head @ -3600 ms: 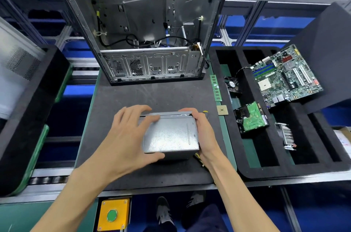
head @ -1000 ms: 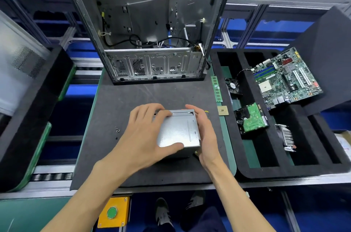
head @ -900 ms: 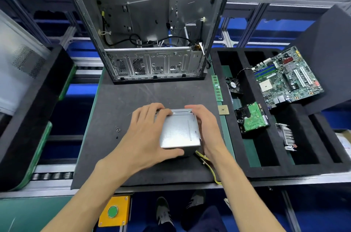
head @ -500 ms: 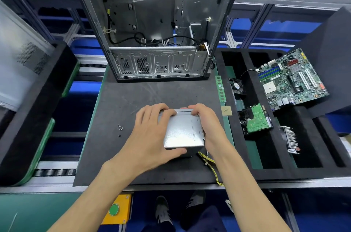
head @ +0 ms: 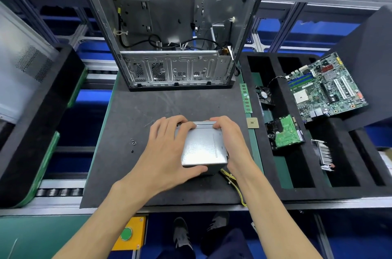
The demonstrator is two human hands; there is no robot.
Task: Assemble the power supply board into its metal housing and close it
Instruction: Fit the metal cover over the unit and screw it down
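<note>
Both your forearms come up from the bottom of the view and lean toward each other, bare to the elbow. Your left hand [head: 167, 152] lies spread over the left part of the metal housing [head: 204, 148]: the four fingers reach over its far edge, and the thumb presses against the near edge. Your right hand [head: 230, 140] holds the right side of it, with the fingers curled over the far right corner and the wrist low, near the surface [head: 131, 184]. The fingertips of the two hands are close together at the far edge.
</note>
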